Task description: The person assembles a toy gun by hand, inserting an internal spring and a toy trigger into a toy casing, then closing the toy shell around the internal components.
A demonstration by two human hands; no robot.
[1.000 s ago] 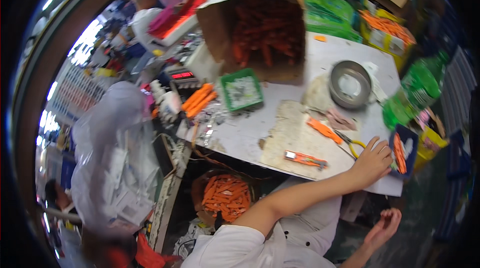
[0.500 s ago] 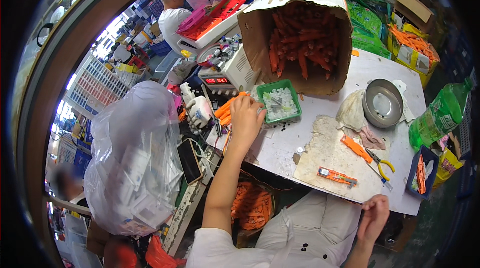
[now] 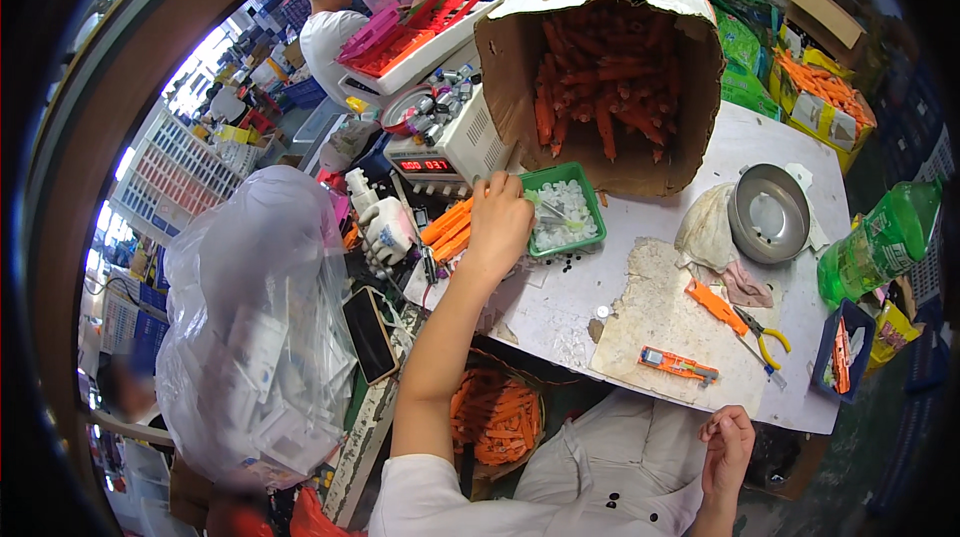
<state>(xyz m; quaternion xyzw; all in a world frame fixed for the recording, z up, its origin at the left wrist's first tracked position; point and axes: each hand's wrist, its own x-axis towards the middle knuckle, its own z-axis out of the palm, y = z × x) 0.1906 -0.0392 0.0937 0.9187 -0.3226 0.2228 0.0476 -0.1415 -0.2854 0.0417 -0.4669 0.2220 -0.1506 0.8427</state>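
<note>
My left hand (image 3: 502, 224) reaches over the left rim of a green tray (image 3: 568, 252) filled with small whitish translucent pieces. Its fingers are bent down and closed; their tips are hidden, so any small thing in them cannot be made out. Several long orange plastic pieces (image 3: 447, 229) lie just left of that hand. My right hand (image 3: 730, 445) is at the table's front edge, over my lap, with curled fingers; whatever it may hold is hidden. An opened orange housing (image 3: 678, 365) with small parts inside lies on a worn board (image 3: 630, 322) between the hands.
Pliers with yellow handles (image 3: 773, 342) and another orange piece (image 3: 712, 301) lie on the right. Behind them are a metal bowl (image 3: 741, 202) and a cloth (image 3: 706, 225). A large carton (image 3: 700, 107) of orange pieces stands behind the tray. A green bottle (image 3: 880, 252) leans far right.
My left hand has shifted slightly up, closer against the tray's left side. My right hand has lowered a little and its fingers are more curled. The view has shifted slightly.
</note>
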